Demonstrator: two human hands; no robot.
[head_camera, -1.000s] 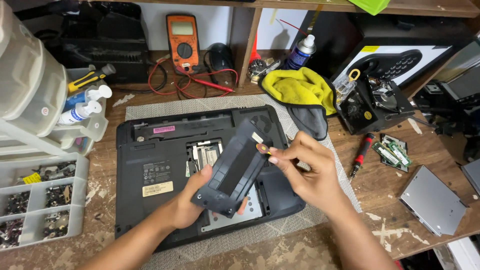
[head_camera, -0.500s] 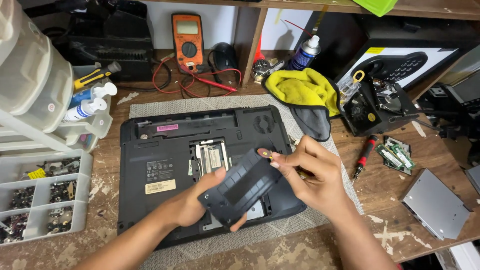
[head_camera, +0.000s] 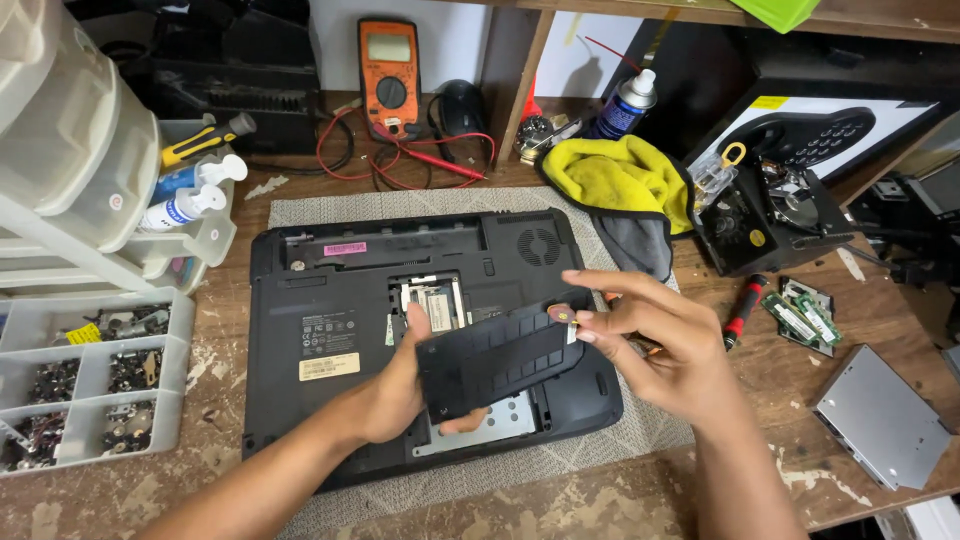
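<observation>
Both hands grip black cover (head_camera: 500, 360) over laptop (head_camera: 330, 300) – left hand (head_camera: 385, 395) underneath, right hand (head_camera: 655, 345) pinching corner. Step: seating cover over open bay; needs edge alignment first.

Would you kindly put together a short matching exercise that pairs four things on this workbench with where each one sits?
Things:
1. black cover panel
2. orange multimeter
3. yellow cloth
4. silver drive

Places:
A. lying right of the laptop, near the bench's front edge
B. held between the left hand and right hand
C. propped up at the back, behind the laptop
D. heaped beyond the laptop's far right corner

Pairs: 1-B, 2-C, 3-D, 4-A
</observation>
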